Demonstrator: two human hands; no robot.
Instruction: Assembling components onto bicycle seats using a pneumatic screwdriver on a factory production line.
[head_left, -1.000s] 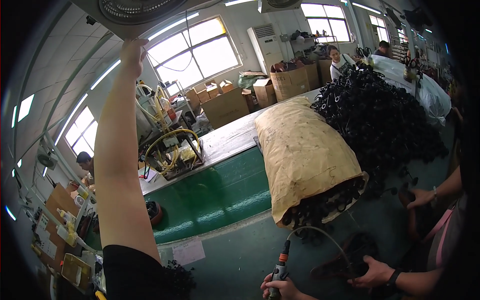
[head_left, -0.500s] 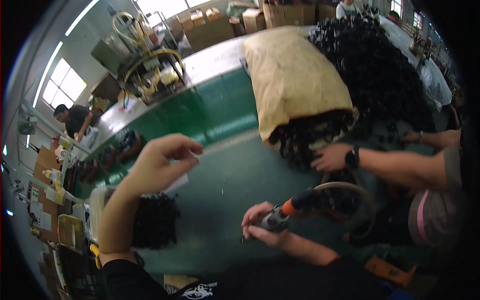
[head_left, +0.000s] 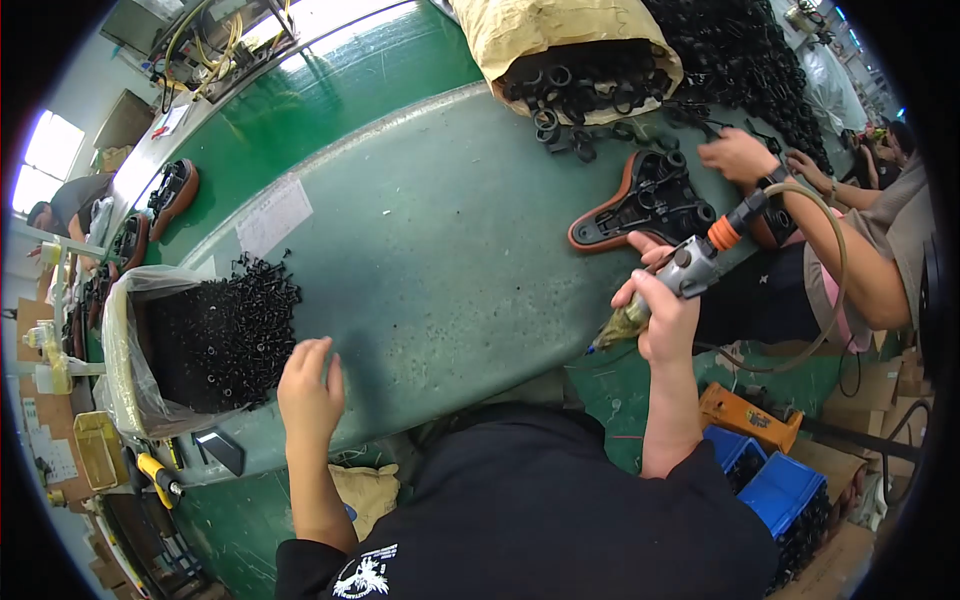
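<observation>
My right hand (head_left: 665, 305) grips a grey air screwdriver (head_left: 690, 268) with an orange collar and a hose at its back. Its tip points down and left over the table's near edge. Just beyond it, an upside-down bicycle saddle (head_left: 640, 215) with a brown rim lies on the green table (head_left: 450, 270). My left hand (head_left: 312, 385) is beside the near right edge of a pile of small black screws (head_left: 245, 330), its thumb apart from the fingers and nothing visible in it. The screws spill out of a clear plastic bag (head_left: 125, 350).
A paper sack (head_left: 560, 25) of black clamp-like parts opens at the far side, beside a large heap of them (head_left: 745, 70). A co-worker's hand (head_left: 740, 155) works at the right. More saddles (head_left: 172, 195) line the far left. A yellow-black tool (head_left: 158, 480) lies near left; blue bins (head_left: 785, 490) stand lower right.
My view has tilted downward. My left hand has dropped from mid-air toward the screw pile. My right hand has carried the screwdriver to the right, near the saddle.
</observation>
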